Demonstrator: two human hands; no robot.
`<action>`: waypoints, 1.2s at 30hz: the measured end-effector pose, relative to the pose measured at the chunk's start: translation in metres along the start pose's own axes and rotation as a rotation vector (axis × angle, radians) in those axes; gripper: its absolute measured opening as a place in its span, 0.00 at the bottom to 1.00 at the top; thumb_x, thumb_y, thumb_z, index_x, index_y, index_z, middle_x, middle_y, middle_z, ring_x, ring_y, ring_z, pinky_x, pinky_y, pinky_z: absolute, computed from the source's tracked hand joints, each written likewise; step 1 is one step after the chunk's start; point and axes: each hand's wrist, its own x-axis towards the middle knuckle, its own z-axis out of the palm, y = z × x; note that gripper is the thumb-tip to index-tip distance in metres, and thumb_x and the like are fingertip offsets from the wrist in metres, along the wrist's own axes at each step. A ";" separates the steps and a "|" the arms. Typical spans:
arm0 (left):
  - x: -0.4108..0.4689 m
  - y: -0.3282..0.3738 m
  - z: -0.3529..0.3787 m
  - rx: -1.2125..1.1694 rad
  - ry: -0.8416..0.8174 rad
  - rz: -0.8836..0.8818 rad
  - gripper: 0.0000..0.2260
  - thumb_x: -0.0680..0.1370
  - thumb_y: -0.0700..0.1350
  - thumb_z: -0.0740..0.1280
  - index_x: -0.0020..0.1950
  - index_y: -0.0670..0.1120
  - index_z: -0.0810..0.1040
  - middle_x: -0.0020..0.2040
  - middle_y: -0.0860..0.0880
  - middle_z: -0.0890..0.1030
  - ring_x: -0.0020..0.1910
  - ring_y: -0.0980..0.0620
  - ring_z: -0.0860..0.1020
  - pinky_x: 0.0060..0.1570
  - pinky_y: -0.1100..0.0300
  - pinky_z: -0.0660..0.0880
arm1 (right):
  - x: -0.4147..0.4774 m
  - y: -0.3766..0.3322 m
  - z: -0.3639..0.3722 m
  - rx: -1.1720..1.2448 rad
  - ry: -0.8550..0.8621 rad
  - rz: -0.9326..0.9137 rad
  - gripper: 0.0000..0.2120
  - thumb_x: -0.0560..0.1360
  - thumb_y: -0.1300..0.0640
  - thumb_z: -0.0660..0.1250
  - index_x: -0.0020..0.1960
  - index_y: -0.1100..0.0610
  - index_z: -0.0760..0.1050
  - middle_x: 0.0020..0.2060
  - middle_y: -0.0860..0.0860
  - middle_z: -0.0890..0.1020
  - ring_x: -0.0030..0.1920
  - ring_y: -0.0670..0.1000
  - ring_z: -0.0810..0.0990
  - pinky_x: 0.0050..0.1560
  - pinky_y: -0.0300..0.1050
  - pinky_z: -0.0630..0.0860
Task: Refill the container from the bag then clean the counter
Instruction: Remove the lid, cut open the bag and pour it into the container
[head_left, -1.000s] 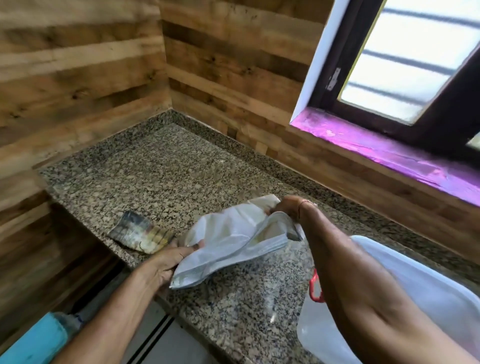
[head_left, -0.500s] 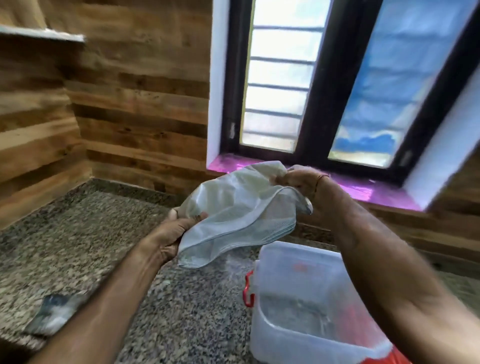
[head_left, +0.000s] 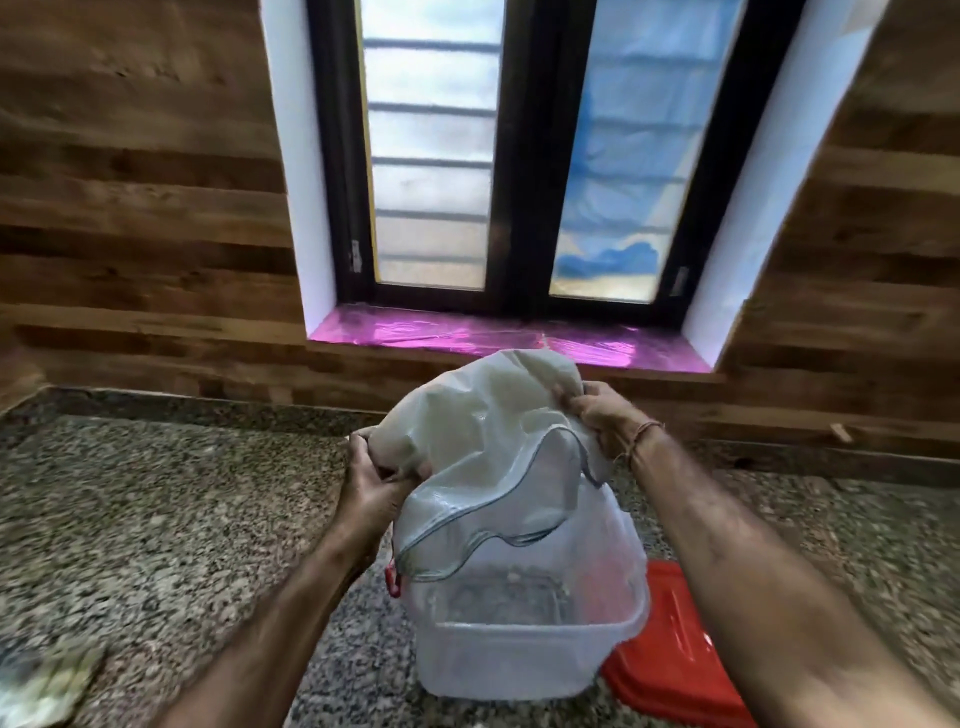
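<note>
Both hands, left (head_left: 375, 480) and right (head_left: 602, 418), have fingers clenched on the bag (head_left: 483, 441); I should keep its mouth low inside the container (head_left: 524, 639), tipping slowly to spare the desk (head_left: 156, 519)

Wood-plank walls (head_left: 140, 197), barred window (head_left: 431, 156)

No legible text anywhere

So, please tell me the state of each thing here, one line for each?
bag: held up, mouth tipped over the container
container: open, upright on the counter
lid: off, lying beside the container
left hand: gripping the bag
right hand: gripping the bag
window: closed
</note>
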 end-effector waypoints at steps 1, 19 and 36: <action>-0.004 -0.004 0.007 0.017 0.012 0.036 0.29 0.65 0.41 0.80 0.58 0.48 0.66 0.53 0.46 0.79 0.42 0.62 0.82 0.39 0.64 0.81 | -0.001 0.008 -0.001 0.050 -0.005 -0.028 0.06 0.80 0.59 0.68 0.46 0.59 0.80 0.39 0.53 0.83 0.32 0.45 0.82 0.38 0.39 0.81; -0.077 -0.033 0.027 0.700 0.095 0.217 0.33 0.72 0.41 0.77 0.67 0.56 0.60 0.52 0.50 0.83 0.45 0.49 0.84 0.41 0.59 0.79 | -0.048 0.080 -0.019 0.481 -0.315 -0.108 0.33 0.73 0.44 0.72 0.70 0.64 0.74 0.65 0.64 0.80 0.63 0.61 0.81 0.64 0.57 0.79; -0.085 -0.017 0.039 0.291 0.178 0.077 0.22 0.67 0.66 0.71 0.53 0.54 0.73 0.47 0.51 0.78 0.42 0.49 0.78 0.40 0.51 0.77 | -0.038 0.082 -0.025 0.556 -0.219 -0.089 0.35 0.63 0.40 0.79 0.64 0.55 0.75 0.56 0.54 0.83 0.54 0.53 0.83 0.48 0.51 0.84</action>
